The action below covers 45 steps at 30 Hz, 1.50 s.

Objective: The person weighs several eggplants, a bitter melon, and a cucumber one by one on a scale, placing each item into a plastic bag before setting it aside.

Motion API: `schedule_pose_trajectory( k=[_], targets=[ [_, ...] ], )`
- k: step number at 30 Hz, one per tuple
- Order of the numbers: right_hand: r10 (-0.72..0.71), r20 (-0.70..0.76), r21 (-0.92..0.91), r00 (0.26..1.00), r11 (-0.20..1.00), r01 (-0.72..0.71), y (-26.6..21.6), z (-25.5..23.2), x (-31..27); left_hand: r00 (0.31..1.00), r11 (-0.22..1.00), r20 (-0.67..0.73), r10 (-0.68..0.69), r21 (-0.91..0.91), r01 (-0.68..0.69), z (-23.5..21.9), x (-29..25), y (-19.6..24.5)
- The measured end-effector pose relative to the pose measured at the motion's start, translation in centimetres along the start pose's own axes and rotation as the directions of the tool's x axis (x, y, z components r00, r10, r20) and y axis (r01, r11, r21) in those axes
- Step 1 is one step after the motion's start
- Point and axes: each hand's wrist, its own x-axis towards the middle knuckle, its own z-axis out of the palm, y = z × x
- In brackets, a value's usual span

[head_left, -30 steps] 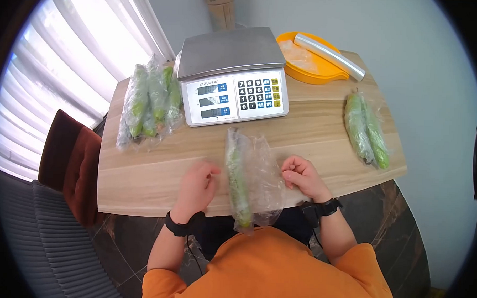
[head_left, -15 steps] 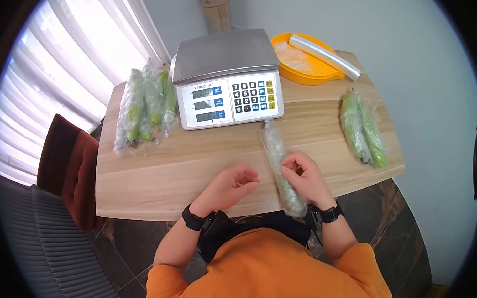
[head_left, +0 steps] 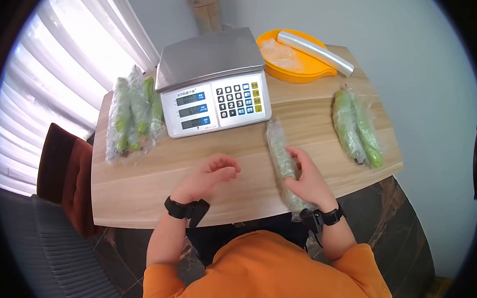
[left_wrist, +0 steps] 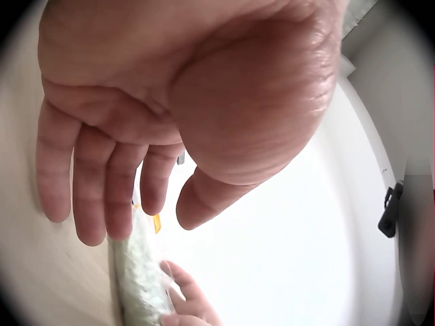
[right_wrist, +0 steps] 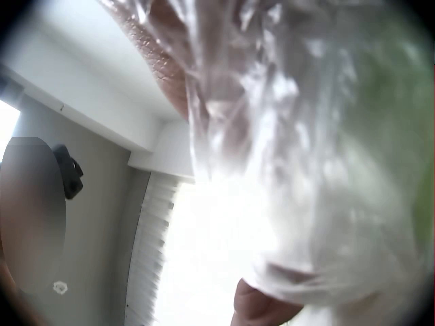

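A long green vegetable wrapped in a clear plastic bag lies lengthwise on the wooden table. My right hand holds it from the right side, thumb over its upper face and fingers bent beside it. In the right wrist view the clear plastic fills much of the picture and partly covers that hand. To the left, my left hand hovers apart from the bundle, palm turned inward and fingers loosely bent, holding nothing. The left wrist view shows its relaxed fingers with the wrapped vegetable beyond them.
A weighing scale stands behind the hands. Several bagged green vegetables lie left of it, and two more wrapped ones at the right. A yellow basin at the back carries a plastic film roll. A brown chair stands left.
The loose plastic has been wrapped around the vegetable, which shifted to the right. My left hand moved right, then back left away from it. My right hand has spread from a closer pinch over the bundle.
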Motion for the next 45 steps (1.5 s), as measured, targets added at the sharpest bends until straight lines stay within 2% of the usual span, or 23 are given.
schedule_pose_trajectory(
  k=[1, 4, 5, 7, 10, 13, 15, 18, 21, 22, 26, 28, 31, 32, 35, 38, 41, 42, 45],
  targets=[
    [0.037, -0.009, 0.101, 0.999, 0.994, -0.036, 0.9, -0.7, 0.2, 1.000, 1.000, -0.006, 0.016, -0.024, -0.016, -0.8, 0.4, 0.0],
    [-0.006, -0.117, -0.079, 0.993, 0.997, -0.003, 1.2, -3.5, 1.3, 0.999, 1.000, -0.044, 0.014, -0.001, -0.014, -2.8, 1.1, -0.4],
    [-0.065, -0.199, -0.241, 0.978, 0.970, 0.015, 0.8, -4.6, 1.9, 0.999, 1.000, -0.050, 0.010, -0.018, -0.011, -2.9, 1.4, -0.4],
    [-0.209, -0.307, -0.541, 0.929, 0.841, 0.010, -0.8, -6.6, 2.9, 0.997, 0.999, -0.081, -0.001, -0.052, -0.003, -3.2, 1.4, -0.4],
    [-0.394, -0.446, -0.528, 0.804, 0.841, 0.119, -2.1, -8.4, 3.5, 0.996, 0.987, -0.080, 0.034, -0.155, -0.046, -3.8, 1.3, -0.7],
    [-0.373, -0.351, -0.317, 0.859, 0.910, 0.265, -1.6, -6.6, 3.4, 0.995, 0.966, -0.079, 0.059, -0.246, -0.077, -4.1, 1.3, -1.1],
    [-0.216, -0.202, -0.039, 0.955, 0.976, 0.212, -1.6, -3.8, 3.4, 0.995, 0.956, -0.074, 0.066, -0.282, -0.085, -4.4, 1.6, -1.0],
    [-0.124, -0.257, 0.095, 0.958, 0.984, 0.153, 0.3, -2.0, 5.1, 0.995, 0.948, -0.071, 0.068, -0.306, -0.087, -4.3, 1.5, -1.1],
    [0.147, -0.280, 0.441, 0.949, 0.897, -0.008, 3.3, -3.7, 7.6, 0.994, 0.949, -0.077, 0.083, -0.297, -0.102, -4.3, 1.5, -1.0],
    [0.135, -0.327, 0.430, 0.935, 0.902, 0.020, 5.0, -3.9, 8.2, 0.993, 0.953, -0.083, 0.081, -0.285, -0.101, -4.1, 1.5, -1.0],
    [0.103, -0.369, 0.190, 0.924, 0.981, -0.033, 6.2, -5.6, 8.7, 0.989, 0.976, -0.112, 0.097, -0.185, -0.117, -3.7, 1.3, -1.2],
    [0.075, -0.418, 0.080, 0.905, 0.996, -0.046, 6.2, -6.1, 9.0, 0.988, 0.963, -0.112, 0.111, -0.233, -0.134, -3.9, 1.3, -1.3],
    [0.097, -0.377, 0.014, 0.921, 0.995, -0.099, 5.5, -7.5, 8.5, 0.987, 0.950, -0.107, 0.123, -0.275, -0.149, -4.4, 1.3, -1.7],
    [0.064, -0.358, -0.039, 0.932, 0.996, -0.084, 6.3, -7.9, 8.5, 0.986, 0.946, -0.104, 0.127, -0.286, -0.152, -4.5, 1.4, -1.7],
    [-0.059, -0.346, -0.011, 0.937, 0.998, 0.059, 8.3, -8.4, 8.3, 0.987, 0.951, -0.108, 0.122, -0.272, -0.147, -4.5, 1.3, -1.6],
    [-0.149, -0.352, -0.107, 0.924, 0.987, 0.119, 8.7, -7.9, 7.9, 0.984, 0.958, -0.137, 0.111, -0.248, -0.142, -4.4, 1.3, -1.5],
    [-0.070, -0.308, -0.127, 0.949, 0.991, 0.032, 7.9, -6.8, 7.9, 0.977, 0.967, -0.169, 0.127, -0.197, -0.160, -5.0, 0.8, -1.6],
    [-0.121, -0.297, -0.141, 0.947, 0.987, 0.082, 8.4, -6.3, 8.1, 0.967, 0.964, -0.233, 0.104, -0.214, -0.156, -5.5, 0.3, -1.6],
    [0.175, -0.148, 0.033, 0.973, 0.985, -0.172, 3.9, -4.7, 7.9, 0.913, 0.930, -0.409, 0.006, -0.332, -0.155, -7.2, -0.5, -2.1]
  ],
)
